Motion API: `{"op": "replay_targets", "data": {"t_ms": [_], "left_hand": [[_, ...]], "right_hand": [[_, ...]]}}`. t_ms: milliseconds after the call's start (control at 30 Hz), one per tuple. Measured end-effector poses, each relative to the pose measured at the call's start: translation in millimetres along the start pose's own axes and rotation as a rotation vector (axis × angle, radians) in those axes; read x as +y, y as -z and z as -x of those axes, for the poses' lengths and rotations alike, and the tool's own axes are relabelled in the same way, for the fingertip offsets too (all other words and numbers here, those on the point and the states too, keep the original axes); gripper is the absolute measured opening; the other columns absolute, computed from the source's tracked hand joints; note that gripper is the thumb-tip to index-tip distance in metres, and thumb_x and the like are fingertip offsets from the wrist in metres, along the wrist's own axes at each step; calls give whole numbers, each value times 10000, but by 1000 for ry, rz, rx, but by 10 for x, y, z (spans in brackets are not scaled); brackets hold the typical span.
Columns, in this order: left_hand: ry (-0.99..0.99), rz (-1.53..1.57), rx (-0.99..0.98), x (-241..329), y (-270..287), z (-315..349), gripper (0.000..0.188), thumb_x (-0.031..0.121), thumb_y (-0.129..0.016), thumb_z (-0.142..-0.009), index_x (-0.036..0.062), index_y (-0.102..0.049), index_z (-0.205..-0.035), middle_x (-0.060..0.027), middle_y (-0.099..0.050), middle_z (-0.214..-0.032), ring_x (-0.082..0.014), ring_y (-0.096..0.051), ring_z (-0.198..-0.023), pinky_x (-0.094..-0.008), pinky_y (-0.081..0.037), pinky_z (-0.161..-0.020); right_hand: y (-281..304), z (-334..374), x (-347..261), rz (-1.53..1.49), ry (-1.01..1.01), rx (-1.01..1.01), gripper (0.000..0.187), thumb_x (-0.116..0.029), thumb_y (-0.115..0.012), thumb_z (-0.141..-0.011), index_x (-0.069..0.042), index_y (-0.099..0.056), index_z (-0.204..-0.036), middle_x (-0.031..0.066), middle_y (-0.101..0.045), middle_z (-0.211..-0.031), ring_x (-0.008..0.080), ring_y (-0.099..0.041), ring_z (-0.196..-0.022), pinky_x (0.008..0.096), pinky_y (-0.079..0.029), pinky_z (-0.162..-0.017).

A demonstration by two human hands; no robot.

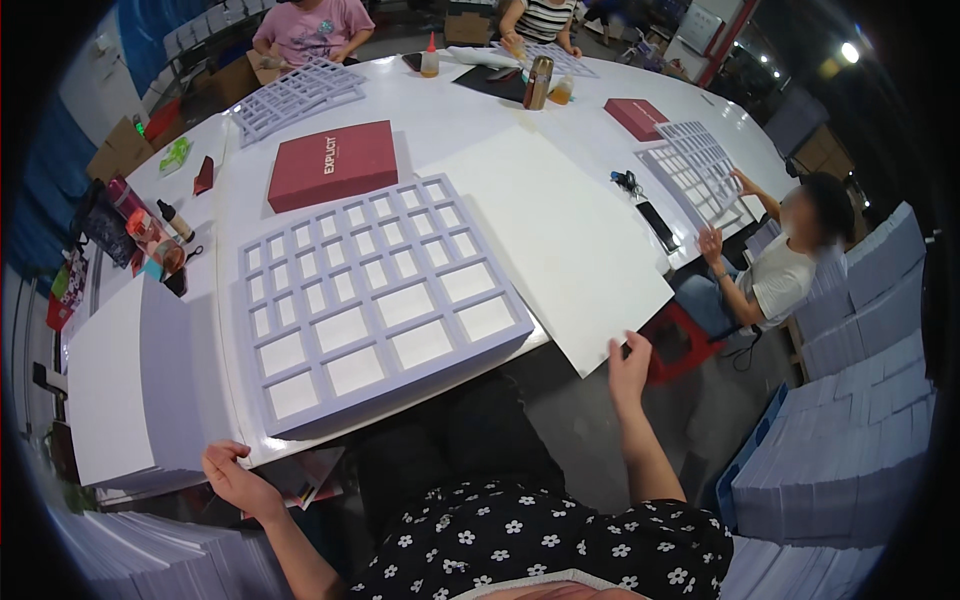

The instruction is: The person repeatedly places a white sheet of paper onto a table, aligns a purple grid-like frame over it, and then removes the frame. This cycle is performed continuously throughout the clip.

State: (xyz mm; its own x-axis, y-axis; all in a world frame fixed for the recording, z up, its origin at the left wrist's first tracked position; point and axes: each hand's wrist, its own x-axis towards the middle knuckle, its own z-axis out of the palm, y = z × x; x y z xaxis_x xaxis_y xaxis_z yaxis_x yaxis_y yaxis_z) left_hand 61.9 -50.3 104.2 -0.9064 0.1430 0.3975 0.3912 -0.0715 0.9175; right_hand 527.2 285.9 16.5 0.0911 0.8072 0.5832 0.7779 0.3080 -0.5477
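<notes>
My right hand (pixel 629 372) pinches the near edge of a large white sheet (pixel 560 240), whose near corner overhangs the table's front edge. My left hand (pixel 240 482), fingers curled in and nothing visible in them, is by the table edge, close to a tall stack of white sheets (pixel 110 380). Between my hands, on the table, lies a pale lilac grid tray (pixel 395 302) with rows of small and larger rectangular openings, white inside. It seems to be the top of a thick pile. Behind it lies a dark red box (pixel 333 165).
A person (pixel 790 260) at the right handles grid frames (pixel 700 165); two others sit across the white table (pixel 440 120). Bottles and scissors crowd the left edge (pixel 165 235). A black phone (pixel 657 226) lies right of the sheet. Sheet stacks (pixel 830 440) stand at lower right, beside a red stool (pixel 680 345).
</notes>
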Motion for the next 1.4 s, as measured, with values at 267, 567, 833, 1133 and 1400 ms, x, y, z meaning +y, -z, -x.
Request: {"op": "replay_targets", "data": {"t_ms": [267,567,833,1133,1400], "left_hand": [[80,176,8,96,-171,54,200,20,-557,-997,20,-483,-1183,-53,-574,-937,-95,-501,-762,-242,-434,-719],[119,93,-178,228,-191,32,177,129,-521,-1038,-9,-631,-1036,-45,-623,-873,-88,-554,-739,-237,-460,-713],[554,601,-344,503,-353,-371,764,601,-263,-1045,-48,-491,-1378,-171,-645,-1236,-279,-664,-1067,-369,-550,-827],[318,223,-622,578,-19,-454,620,182,-554,-995,-27,-296,-1518,-177,-468,-1466,-254,-465,-1345,-375,-355,-1122],[361,265,-485,342,-367,-407,650,-27,-531,-959,-7,-245,-1542,-172,-469,-1460,-248,-491,-1318,-368,-393,-1098]], "right_hand": [[-47,114,-23,-1101,-1022,-577,260,-152,-573,-983,-44,-570,-1220,109,-685,-1053,278,-677,-947,428,-564,-763],[-99,-600,-357,-1471,-982,-540,194,-105,-611,-979,-112,-569,-1168,4,-649,-955,81,-627,-785,300,-536,-799],[164,-732,-1435,-1279,-516,-1073,228,-107,-525,-1016,-35,-525,-1232,54,-648,-907,107,-598,-657,288,-530,-604],[21,-871,-1878,-943,-219,-1096,248,-76,-591,-965,11,-518,-1186,66,-618,-803,123,-583,-649,250,-490,-591],[-512,-856,-1479,-699,147,-867,388,-72,-746,-828,9,-657,-1197,83,-610,-1144,185,-585,-1039,316,-463,-916]]}}
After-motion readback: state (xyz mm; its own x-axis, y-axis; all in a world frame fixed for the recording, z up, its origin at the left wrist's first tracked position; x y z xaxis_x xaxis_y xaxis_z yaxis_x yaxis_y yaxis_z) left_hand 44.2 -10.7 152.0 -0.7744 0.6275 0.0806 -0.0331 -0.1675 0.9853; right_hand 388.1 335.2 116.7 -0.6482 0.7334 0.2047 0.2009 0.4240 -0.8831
